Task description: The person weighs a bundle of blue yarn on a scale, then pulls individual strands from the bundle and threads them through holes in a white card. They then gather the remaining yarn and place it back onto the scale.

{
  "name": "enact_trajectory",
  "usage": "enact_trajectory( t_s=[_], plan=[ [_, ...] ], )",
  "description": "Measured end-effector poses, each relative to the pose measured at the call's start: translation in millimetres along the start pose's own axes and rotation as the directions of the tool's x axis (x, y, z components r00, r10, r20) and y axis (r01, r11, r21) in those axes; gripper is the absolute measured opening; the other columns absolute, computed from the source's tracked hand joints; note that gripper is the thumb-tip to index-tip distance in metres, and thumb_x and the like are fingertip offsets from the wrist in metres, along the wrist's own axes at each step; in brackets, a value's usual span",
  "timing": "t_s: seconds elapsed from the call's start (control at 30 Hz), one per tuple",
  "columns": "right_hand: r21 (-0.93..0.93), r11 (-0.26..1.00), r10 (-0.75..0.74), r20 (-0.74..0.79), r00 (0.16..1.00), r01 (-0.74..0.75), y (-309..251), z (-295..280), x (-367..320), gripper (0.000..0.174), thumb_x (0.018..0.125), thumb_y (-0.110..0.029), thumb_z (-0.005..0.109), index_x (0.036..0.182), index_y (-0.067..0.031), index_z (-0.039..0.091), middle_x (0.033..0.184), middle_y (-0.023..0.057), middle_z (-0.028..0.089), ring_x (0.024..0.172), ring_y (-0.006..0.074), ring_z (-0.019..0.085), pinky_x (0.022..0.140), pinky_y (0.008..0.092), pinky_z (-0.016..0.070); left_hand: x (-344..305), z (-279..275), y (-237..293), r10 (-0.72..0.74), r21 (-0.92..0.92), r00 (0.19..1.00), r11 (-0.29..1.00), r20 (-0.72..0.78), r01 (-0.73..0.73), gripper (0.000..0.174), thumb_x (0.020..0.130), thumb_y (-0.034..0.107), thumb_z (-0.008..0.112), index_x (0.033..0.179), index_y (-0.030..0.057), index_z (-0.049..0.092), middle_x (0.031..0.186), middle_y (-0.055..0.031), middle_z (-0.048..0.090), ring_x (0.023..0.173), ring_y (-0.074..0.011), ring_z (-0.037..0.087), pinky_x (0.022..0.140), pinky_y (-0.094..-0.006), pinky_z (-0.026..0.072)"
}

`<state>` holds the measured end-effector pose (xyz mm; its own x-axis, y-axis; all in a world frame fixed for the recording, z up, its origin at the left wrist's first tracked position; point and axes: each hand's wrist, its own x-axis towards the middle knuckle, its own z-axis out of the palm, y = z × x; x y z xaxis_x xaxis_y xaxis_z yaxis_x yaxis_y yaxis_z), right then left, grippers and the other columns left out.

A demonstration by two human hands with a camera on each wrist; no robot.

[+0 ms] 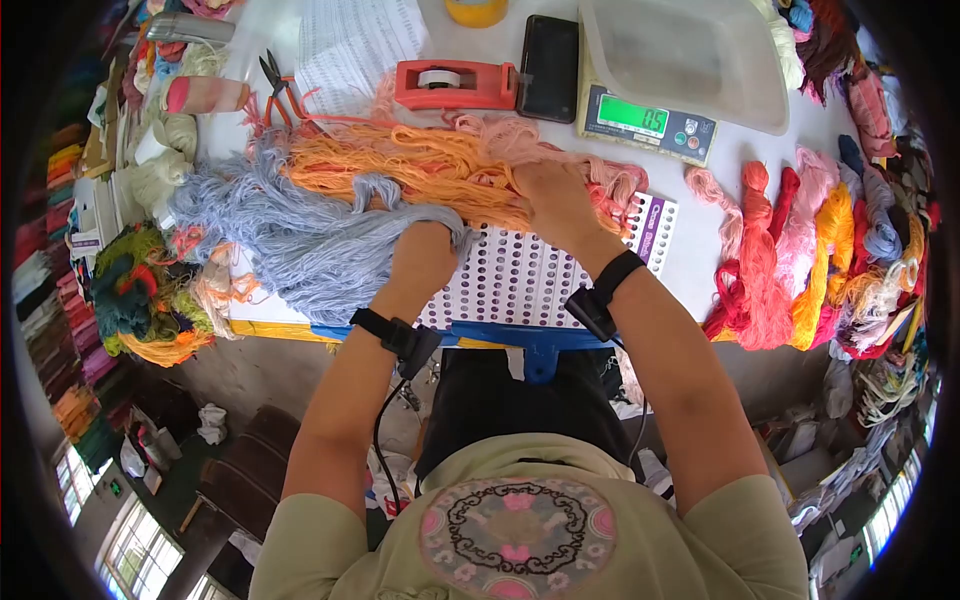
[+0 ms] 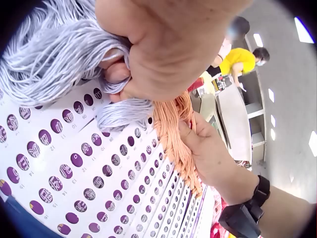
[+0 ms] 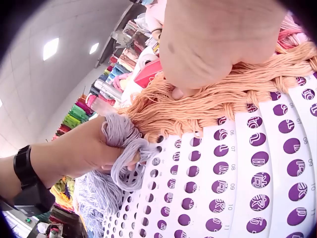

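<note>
My left hand [image 1: 425, 252] grips a hank of pale blue-grey yarn [image 1: 310, 245]; a loop of it sticks out past the fingers in both wrist views. My right hand [image 1: 562, 203] pinches the long orange yarn [image 1: 430, 160], with thumb and fingers around its strands in the left wrist view. Under both hands lie overlapping white cards [image 1: 510, 275] with rows of round holes, purple showing through many of them. The orange strands run through holes along one edge of the cards [image 3: 237, 148]. Pink yarn [image 1: 510, 135] lies just behind the orange.
Behind the yarn are a red tape dispenser [image 1: 455, 85], a black phone [image 1: 550, 70] and a scale [image 1: 650, 120] bearing a clear tray [image 1: 690, 60]. Pliers [image 1: 280, 90] lie at the back left. Coloured hanks [image 1: 760, 250] cover the right side. Other people stand farther off.
</note>
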<state>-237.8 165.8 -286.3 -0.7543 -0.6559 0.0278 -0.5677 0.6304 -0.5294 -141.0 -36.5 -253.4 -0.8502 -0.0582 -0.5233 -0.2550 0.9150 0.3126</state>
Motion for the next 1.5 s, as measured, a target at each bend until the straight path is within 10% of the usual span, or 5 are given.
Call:
enact_trajectory(
  t_s=[0.5, 0.83, 1.0, 1.2, 1.5],
  plan=[
    [0.049, 0.999, -0.008, 0.016, 1.0, 0.007, 3, -5, -2, 0.022, 0.077, -0.013, 0.065, 0.097, -0.0103, 0.057, 0.096, 0.0065, 0.061, 0.1, 0.0253, 0.054, 0.088, 0.041, 0.0351, -13, -39, -31, 0.014, -0.31, 1.0, 0.951, -0.008, -0.016, 0.034, 0.077, 0.029, 0.071, 0.08, -0.0043, 0.066, 0.079, -0.0235, 0.065, 0.078, -0.0408, 0.064, 0.072, -0.0462, 0.0505],
    [0.046, 0.999, -0.005, -0.011, 1.0, 0.005, 3, -4, -1, 0.022, 0.076, -0.01, 0.065, 0.096, -0.0106, 0.057, 0.093, 0.0059, 0.06, 0.098, 0.0247, 0.054, 0.088, 0.0404, 0.0347, 12, -43, -42, -0.039, 0.11, 0.999, 0.993, -0.02, 0.041, 0.035, 0.073, 0.028, 0.071, 0.093, -0.0006, 0.068, 0.086, -0.0205, 0.067, 0.081, -0.0388, 0.063, 0.075, -0.0434, 0.05],
    [0.035, 0.999, -0.009, 0.021, 1.0, 0.008, 3, -3, -2, 0.021, 0.077, -0.012, 0.066, 0.096, -0.0101, 0.057, 0.095, 0.0065, 0.061, 0.099, 0.0251, 0.055, 0.088, 0.0406, 0.0346, 6, -41, -46, 0.256, -0.353, 0.965, 0.899, -0.058, -0.259, 0.04, 0.077, 0.031, 0.07, 0.102, 0.0003, 0.066, 0.105, -0.0189, 0.065, 0.099, -0.0358, 0.061, 0.086, -0.0413, 0.0476],
    [0.086, 0.996, -0.015, 0.022, 1.0, 0.013, 3, -7, -2, 0.021, 0.079, -0.018, 0.066, 0.096, -0.0098, 0.056, 0.096, 0.0081, 0.06, 0.1, 0.0266, 0.054, 0.088, 0.042, 0.0345, 8, -19, -30, 0.155, 0.147, 0.987, 0.976, 0.043, -0.16, 0.046, 0.079, 0.039, 0.068, 0.096, -0.0032, 0.067, 0.102, -0.022, 0.064, 0.099, -0.036, 0.06, 0.085, -0.0417, 0.0474],
    [0.093, 0.995, -0.025, 0.029, 0.999, 0.022, 6, -4, -1, 0.023, 0.08, -0.02, 0.065, 0.098, -0.0094, 0.057, 0.096, 0.0089, 0.06, 0.099, 0.0274, 0.054, 0.087, 0.0422, 0.0345, 2, -28, -38, 0.169, 0.009, 0.986, 0.986, 0.007, -0.169, 0.042, 0.08, 0.04, 0.07, 0.083, -0.0017, 0.067, 0.08, -0.0189, 0.066, 0.076, -0.0364, 0.064, 0.07, -0.0443, 0.05]
  ],
)
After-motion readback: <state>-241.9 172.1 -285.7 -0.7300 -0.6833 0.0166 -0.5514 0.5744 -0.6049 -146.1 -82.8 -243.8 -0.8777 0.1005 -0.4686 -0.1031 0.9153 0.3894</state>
